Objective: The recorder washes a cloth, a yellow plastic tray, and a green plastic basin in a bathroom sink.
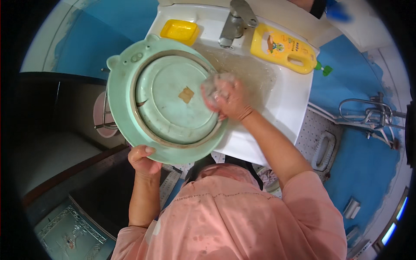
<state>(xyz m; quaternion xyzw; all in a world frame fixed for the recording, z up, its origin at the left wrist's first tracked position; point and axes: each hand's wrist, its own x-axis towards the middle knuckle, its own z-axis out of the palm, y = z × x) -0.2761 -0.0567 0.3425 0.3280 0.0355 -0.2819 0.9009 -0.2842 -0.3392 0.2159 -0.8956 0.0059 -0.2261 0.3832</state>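
Note:
A mint-green plastic washbasin with small animal ears is held tilted over the left part of the white sink. A brownish, dirty-looking ring runs round its flat bottom, and a tan patch sticks near the middle. My left hand grips the basin's lower left rim, thumb on top and fingers hidden beneath. At the basin's right side, my right hand is closed round a wet, crumpled greyish-pink cloth, pressed against the basin. Motion blurs both hand and cloth.
Cloudy water stands in the sink. Along the back edge are a yellow soap dish, a metal faucet and a yellow detergent bottle lying down. A shower mixer is on the right wall, a pink basin at left.

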